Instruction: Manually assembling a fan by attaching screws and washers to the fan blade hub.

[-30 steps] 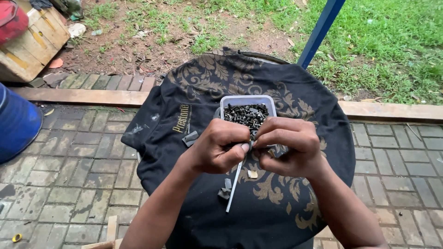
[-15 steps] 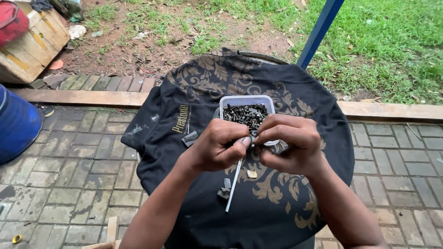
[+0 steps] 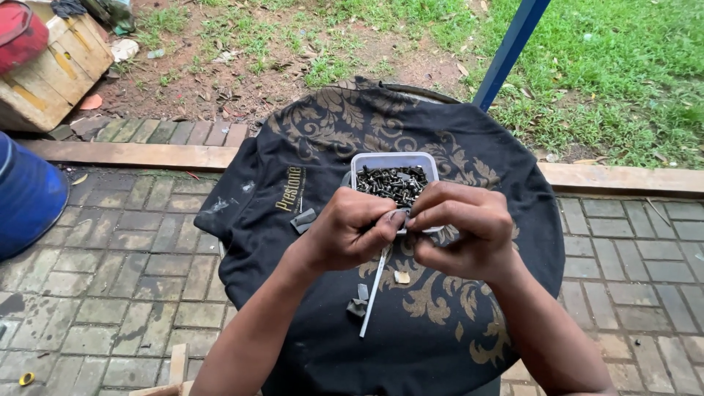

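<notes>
Small dark screws (image 3: 394, 183) fill the clear rectangular plastic tub (image 3: 434, 163) on the black, gold-patterned cloth (image 3: 315, 139) draped over a round table, just beyond both hands. Left hand (image 3: 350, 231) pinches a thin white stick (image 3: 372, 293) between thumb and forefinger; right hand (image 3: 463, 233) has its fingertips closed against the left's, on something too small to tell. A slip could drop the piece among the loose bits on the cloth, or an elbow could tip the tub. Far left stand a blue plastic drum (image 3: 26, 198) and a worn yellow wooden crate (image 3: 51, 73); the cloth bears a small gold printed label.
</notes>
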